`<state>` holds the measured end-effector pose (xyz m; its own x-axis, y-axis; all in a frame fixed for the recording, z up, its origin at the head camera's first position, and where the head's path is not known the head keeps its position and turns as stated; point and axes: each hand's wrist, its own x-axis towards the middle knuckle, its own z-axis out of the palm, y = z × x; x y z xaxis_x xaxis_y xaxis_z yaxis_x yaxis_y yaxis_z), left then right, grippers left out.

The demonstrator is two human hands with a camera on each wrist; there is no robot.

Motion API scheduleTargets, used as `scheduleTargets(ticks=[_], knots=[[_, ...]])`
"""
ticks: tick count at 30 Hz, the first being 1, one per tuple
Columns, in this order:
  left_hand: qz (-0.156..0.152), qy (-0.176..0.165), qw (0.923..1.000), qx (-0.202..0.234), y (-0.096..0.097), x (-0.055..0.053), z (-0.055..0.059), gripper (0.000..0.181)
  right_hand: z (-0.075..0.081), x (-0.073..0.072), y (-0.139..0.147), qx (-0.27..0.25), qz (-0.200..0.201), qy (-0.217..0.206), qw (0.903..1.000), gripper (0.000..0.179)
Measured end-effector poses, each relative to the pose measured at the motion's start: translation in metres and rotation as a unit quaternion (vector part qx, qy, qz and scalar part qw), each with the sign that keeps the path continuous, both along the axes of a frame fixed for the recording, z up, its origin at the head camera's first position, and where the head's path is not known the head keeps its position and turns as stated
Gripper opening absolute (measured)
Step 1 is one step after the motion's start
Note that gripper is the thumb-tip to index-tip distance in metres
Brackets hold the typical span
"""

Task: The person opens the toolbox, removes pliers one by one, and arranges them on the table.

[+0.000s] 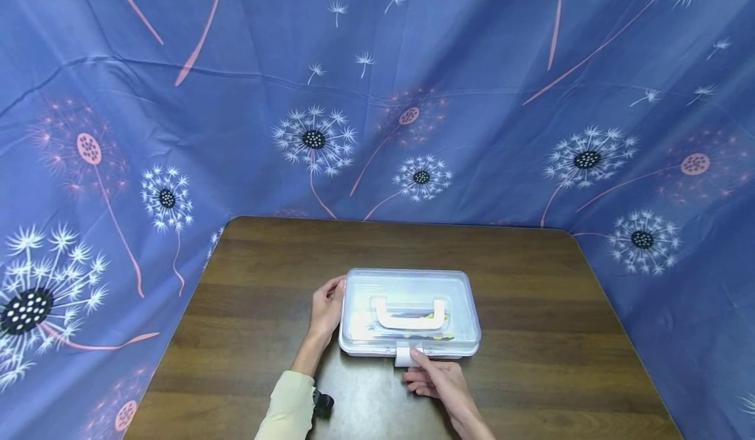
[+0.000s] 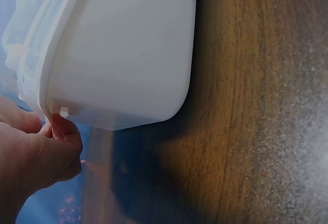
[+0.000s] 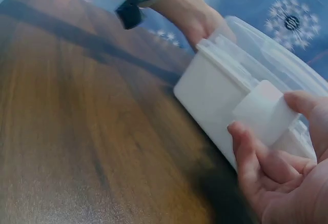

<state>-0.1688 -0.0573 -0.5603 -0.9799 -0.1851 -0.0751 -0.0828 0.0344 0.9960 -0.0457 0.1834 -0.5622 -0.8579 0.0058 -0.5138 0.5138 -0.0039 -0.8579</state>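
Observation:
A white plastic storage box [image 1: 413,312] with a clear lid [image 1: 366,296] stands on the table. A white carry handle [image 1: 409,322] lies on the lid, and dark and yellow items show faintly through it. My left hand [image 1: 326,309] is at the box's left side; in the left wrist view its thumb and fingers pinch the rim [image 2: 46,75] near a corner. My right hand [image 1: 442,384] is at the front, gripping the white latch [image 3: 264,112] between thumb and fingers. In the right wrist view, the latch sticks outward from the box front.
The brown wood-grain table [image 1: 531,335] has rounded far corners. A blue cloth [image 1: 489,132] with a dandelion print hangs behind it and along both sides. A black device [image 1: 322,404] is strapped at the left wrist, by the pale sleeve [image 1: 289,404].

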Motion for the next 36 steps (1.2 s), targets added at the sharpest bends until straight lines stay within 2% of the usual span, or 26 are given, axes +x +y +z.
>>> scheduleTargets(ticks=[4,9,12,17,21,23,25,28,31,33,36], knots=[[0.007,0.007,0.9999,0.013,-0.001,-0.003,-0.003,0.031,0.003,0.001,-0.001,-0.009,0.002,0.010,0.9999,0.060],[0.005,0.011,0.9999,0.011,0.000,-0.004,-0.002,0.030,0.001,0.001,0.005,-0.044,0.048,0.056,0.9963,0.045],[0.005,0.013,0.9999,0.008,0.000,-0.004,-0.002,0.030,-0.002,0.000,0.012,-0.059,0.081,0.072,0.9923,0.044],[0.003,0.006,0.9999,0.013,0.000,-0.004,-0.002,0.030,-0.010,0.000,0.024,-0.035,0.148,0.103,0.9830,0.050],[0.003,0.006,0.9999,0.012,-0.001,-0.005,-0.003,0.030,-0.017,0.000,0.028,0.000,0.180,0.129,0.9753,0.036],[0.002,0.008,0.9999,0.012,-0.002,-0.005,-0.003,0.031,-0.022,-0.001,0.027,0.023,0.181,0.137,0.9736,0.025],[0.000,0.007,0.9999,0.011,-0.002,-0.004,-0.003,0.031,-0.026,-0.004,0.024,0.051,0.165,0.144,0.9743,0.022],[-0.004,0.002,0.9999,0.010,-0.002,-0.003,-0.003,0.032,-0.030,-0.009,0.019,0.086,0.119,0.142,0.9789,0.025],[-0.009,0.004,0.9999,0.007,-0.002,-0.002,-0.003,0.032,-0.032,-0.012,0.014,0.099,0.079,0.132,0.9832,0.026],[-0.011,0.005,0.9999,0.006,-0.002,0.003,0.009,0.032,-0.031,-0.012,0.013,0.093,0.069,0.126,0.9853,0.026],[-0.016,0.006,0.9998,0.007,-0.001,0.010,0.026,0.031,-0.029,-0.011,0.016,0.075,0.077,0.125,0.9863,0.025]])
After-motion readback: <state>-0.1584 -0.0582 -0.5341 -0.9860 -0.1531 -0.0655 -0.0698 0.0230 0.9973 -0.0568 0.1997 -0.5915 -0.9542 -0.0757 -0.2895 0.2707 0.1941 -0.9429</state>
